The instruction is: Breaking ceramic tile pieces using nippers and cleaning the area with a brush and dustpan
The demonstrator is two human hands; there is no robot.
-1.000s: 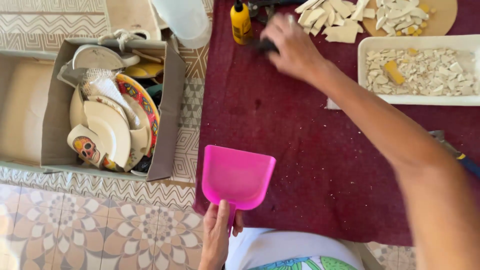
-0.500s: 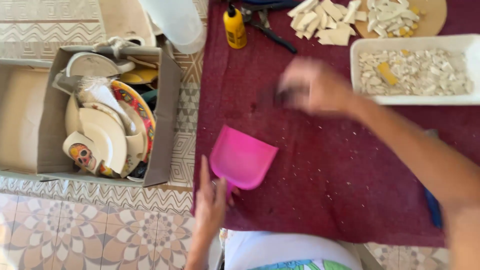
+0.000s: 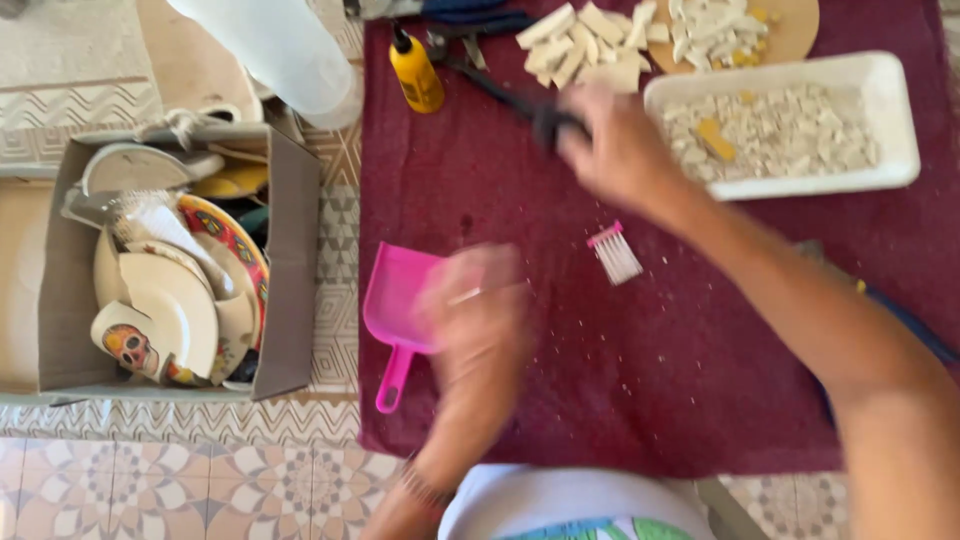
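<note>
The right hand (image 3: pixel 620 150) grips a black tool (image 3: pixel 545 122), maybe a brush. The blurry left hand (image 3: pixel 475 310) covers the pink dustpan (image 3: pixel 395 300); I cannot tell its grip. A yellow bottle (image 3: pixel 415 75) stands at the top.

Yellow bottle (image 3: pixel 416 75) beside brown cardboard box (image 3: pixel 296 250)

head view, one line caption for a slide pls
Left hand over a pink dustpan, right hand gripping a black handle on a maroon cloth.
</note>
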